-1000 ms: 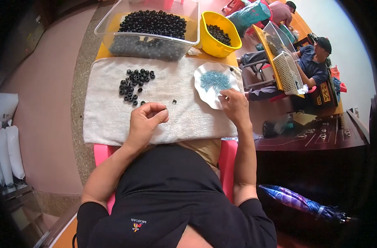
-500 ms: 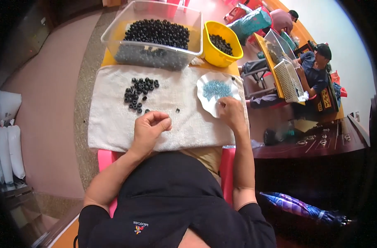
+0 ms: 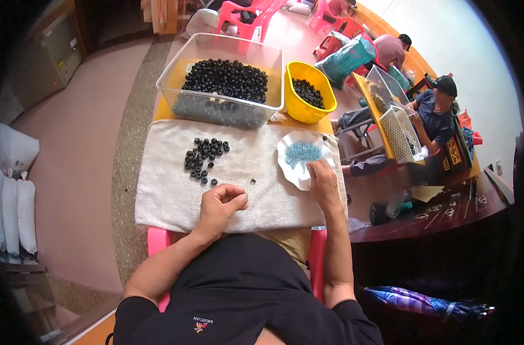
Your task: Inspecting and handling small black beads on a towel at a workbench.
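My left hand (image 3: 223, 210) rests over the towel's near part, thumb and fingertips pressed together; whatever they pinch is hidden. Just beyond it lies a loose group of black beads (image 3: 203, 155). My right hand (image 3: 324, 184) is at the near right part of a white scalloped plate (image 3: 289, 171), its fingers drawn together in a pinch. Small blue beads (image 3: 302, 153) are spread on that plate, just beyond the fingertips. What the right fingers hold, if anything, is too small to make out. A tiny dark piece (image 3: 252, 181) lies between the two hands.
A white towel (image 3: 164, 201) covers the near tabletop. Behind it stand a clear plastic bin (image 3: 175, 86) of black beads and a yellow tub (image 3: 293, 109) of dark beads. At right, a person (image 3: 437, 112) sits at another table with a white perforated basket (image 3: 398, 132).
The whole view has tilted up, so the table sits lower in the picture and more of the room's far end shows. Both hands keep nearly the same places over the towel and plate.
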A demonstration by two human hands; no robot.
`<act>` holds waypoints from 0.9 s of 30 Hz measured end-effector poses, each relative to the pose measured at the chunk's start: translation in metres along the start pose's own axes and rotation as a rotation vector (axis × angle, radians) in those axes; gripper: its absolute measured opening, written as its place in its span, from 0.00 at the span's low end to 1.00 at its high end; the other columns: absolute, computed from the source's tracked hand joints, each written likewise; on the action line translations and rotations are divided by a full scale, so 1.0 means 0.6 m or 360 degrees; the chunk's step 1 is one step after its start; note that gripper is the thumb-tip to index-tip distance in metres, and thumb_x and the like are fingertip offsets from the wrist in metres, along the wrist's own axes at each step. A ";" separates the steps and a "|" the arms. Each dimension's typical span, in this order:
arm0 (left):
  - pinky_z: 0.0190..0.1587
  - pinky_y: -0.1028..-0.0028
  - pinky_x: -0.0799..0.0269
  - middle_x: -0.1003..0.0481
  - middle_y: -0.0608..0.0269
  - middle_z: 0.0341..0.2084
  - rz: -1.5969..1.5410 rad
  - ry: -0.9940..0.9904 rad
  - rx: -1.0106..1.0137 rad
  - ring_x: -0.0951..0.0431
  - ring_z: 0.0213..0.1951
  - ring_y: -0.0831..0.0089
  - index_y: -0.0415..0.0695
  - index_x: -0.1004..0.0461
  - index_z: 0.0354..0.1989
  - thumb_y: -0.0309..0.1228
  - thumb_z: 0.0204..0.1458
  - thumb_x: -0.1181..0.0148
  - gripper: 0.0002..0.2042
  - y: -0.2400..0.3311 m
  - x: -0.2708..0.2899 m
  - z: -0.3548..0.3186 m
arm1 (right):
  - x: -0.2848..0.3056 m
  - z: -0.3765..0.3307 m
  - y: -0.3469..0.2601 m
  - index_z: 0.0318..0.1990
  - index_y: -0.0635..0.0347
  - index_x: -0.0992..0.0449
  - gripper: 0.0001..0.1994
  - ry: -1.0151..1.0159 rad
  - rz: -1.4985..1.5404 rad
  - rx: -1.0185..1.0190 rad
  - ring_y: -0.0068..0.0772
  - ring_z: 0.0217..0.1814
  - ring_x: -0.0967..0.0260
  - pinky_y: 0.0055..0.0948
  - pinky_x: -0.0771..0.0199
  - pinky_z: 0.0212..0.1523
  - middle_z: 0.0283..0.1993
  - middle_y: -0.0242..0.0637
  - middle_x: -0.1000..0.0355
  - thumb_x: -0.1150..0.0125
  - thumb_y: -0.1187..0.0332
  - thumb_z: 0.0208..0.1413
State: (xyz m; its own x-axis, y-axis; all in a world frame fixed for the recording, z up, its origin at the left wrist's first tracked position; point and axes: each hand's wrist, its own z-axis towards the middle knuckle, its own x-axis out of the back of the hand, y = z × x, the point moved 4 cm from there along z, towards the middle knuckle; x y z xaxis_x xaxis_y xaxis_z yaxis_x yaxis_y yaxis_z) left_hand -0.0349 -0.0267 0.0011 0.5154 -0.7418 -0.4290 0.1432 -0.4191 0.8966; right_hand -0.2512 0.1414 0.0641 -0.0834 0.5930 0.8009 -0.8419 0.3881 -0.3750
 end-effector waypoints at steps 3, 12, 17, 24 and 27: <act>0.38 0.76 0.22 0.22 0.61 0.29 -0.0014 -0.0017 0.0001 0.21 0.31 0.76 0.36 0.25 0.38 0.23 0.53 0.37 0.07 0.001 -0.001 0.001 | 0.000 0.000 0.005 0.37 0.66 0.25 0.04 0.0073 0.0054 -0.0001 0.49 0.36 0.29 0.38 0.29 0.37 0.33 0.49 0.29 0.44 0.76 0.57; 0.41 0.75 0.21 0.22 0.59 0.32 -0.0117 -0.0086 0.0079 0.21 0.33 0.74 0.35 0.26 0.41 0.23 0.54 0.37 0.08 -0.003 -0.006 -0.002 | -0.052 -0.025 -0.027 0.35 0.67 0.24 0.04 -0.0283 0.1082 -0.0500 0.21 0.32 0.28 0.20 0.27 0.35 0.31 0.31 0.28 0.42 0.75 0.61; 0.42 0.74 0.21 0.22 0.59 0.34 -0.0183 -0.0117 0.0132 0.20 0.34 0.74 0.36 0.27 0.42 0.23 0.54 0.38 0.09 -0.004 -0.010 -0.003 | -0.081 -0.027 -0.091 0.36 0.69 0.25 0.06 -0.0488 0.1613 -0.0501 0.23 0.33 0.26 0.24 0.21 0.39 0.32 0.33 0.26 0.43 0.74 0.62; 0.44 0.72 0.20 0.23 0.59 0.35 -0.0239 -0.0257 0.0195 0.21 0.37 0.73 0.36 0.28 0.42 0.22 0.55 0.40 0.08 0.005 -0.020 -0.009 | -0.105 -0.034 -0.132 0.34 0.66 0.23 0.07 -0.0625 0.1537 -0.0332 0.17 0.32 0.31 0.20 0.30 0.34 0.29 0.30 0.26 0.40 0.71 0.60; 0.44 0.72 0.20 0.23 0.59 0.36 -0.0278 -0.0260 0.0207 0.21 0.38 0.73 0.36 0.28 0.42 0.22 0.56 0.40 0.08 0.005 -0.020 -0.010 | -0.107 -0.035 -0.144 0.32 0.66 0.25 0.07 -0.0678 0.1544 -0.0351 0.15 0.33 0.34 0.18 0.32 0.35 0.30 0.27 0.28 0.43 0.72 0.62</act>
State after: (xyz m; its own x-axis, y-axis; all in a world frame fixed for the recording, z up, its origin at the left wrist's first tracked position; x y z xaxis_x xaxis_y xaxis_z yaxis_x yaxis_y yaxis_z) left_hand -0.0356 -0.0161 0.0092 0.3479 -0.7225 -0.5974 0.1026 -0.6041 0.7903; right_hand -0.1620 0.0845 0.0353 -0.8768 0.4382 0.1978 -0.2062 0.0288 -0.9781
